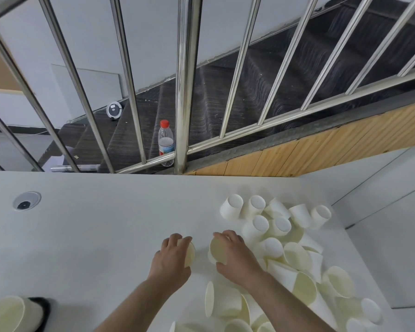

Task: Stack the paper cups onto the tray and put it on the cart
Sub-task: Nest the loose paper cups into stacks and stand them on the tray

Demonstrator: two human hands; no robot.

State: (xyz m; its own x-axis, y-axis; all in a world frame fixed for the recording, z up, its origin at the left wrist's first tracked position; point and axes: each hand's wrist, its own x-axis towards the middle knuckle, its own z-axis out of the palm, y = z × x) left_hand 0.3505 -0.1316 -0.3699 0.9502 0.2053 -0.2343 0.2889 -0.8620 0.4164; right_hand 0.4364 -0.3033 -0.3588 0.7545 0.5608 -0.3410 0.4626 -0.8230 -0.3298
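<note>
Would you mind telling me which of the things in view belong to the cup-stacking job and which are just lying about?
Part of the job:
- loose paper cups heaped on the white table
- cup in the left hand
- cup in the right hand
- stacked cups on the dark tray, lower left

Just lying about:
- water bottle on the stairs
- round white device on a step
- table's cable grommet

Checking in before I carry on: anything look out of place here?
Yes: the paper cups lie jumbled on the table, many tipped on their sides. A water bottle stands oddly on the stairs beyond the railing.
</note>
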